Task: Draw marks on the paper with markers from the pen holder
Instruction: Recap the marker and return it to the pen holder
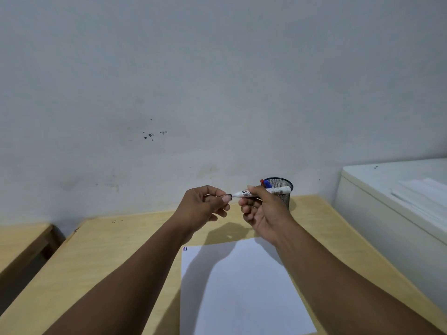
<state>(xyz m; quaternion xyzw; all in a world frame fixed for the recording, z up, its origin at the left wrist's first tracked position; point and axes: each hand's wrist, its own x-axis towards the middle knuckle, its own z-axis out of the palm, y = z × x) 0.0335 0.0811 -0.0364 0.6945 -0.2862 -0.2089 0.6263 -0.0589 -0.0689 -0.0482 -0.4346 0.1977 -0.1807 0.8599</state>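
Observation:
A white marker (pixel 263 191) lies level in the air above the desk, gripped by my right hand (pixel 262 213) around its middle. My left hand (pixel 205 207) pinches a small dark cap (pixel 229 196) at the marker's left tip; whether the cap is on or just off the tip I cannot tell. Behind the right hand stands a black mesh pen holder (pixel 281 189) with a red and a blue marker top (pixel 265 183) showing. A white sheet of paper (pixel 242 286) lies on the desk below my arms, with short red and blue marks (pixel 185 249) at its top left corner.
The light wooden desk (pixel 96 250) meets a pale wall at the back. A second wooden table (pixel 21 240) stands to the left across a gap. On the right is a white cabinet (pixel 387 213) with stacked white sheets (pixel 425 197) on top.

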